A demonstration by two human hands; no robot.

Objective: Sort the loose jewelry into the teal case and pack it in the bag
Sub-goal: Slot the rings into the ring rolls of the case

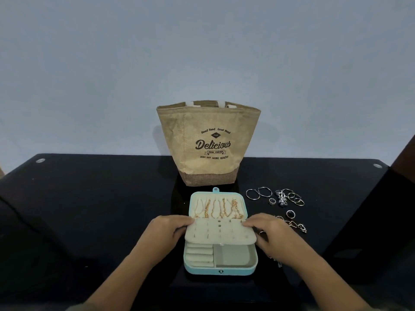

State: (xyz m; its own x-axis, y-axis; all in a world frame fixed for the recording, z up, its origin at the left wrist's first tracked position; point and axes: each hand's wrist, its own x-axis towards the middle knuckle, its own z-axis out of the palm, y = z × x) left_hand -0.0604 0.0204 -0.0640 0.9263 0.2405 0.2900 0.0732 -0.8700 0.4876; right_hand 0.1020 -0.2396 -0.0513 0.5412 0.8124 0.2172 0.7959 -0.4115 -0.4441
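The teal case [221, 270] lies open on the black table, its lid [219, 204] leaning back with several gold chains hanging inside. A cream inner flap [221, 232] with small slots lies over the tray's rear half. My left hand [168, 232] pinches the flap's left edge and my right hand [268, 234] pinches its right edge. In front of the flap show cream ring rolls [199, 254] and an empty compartment [233, 254]. Loose silver hoops and rings [278, 197] lie right of the case. The tan bag [208, 142] stands open behind it.
More small rings [296, 225] lie on the table just beyond my right hand, some partly hidden by it. The black table [89, 209] reaches a pale wall at the back. A dark piece of furniture [402, 176] stands at the right edge.
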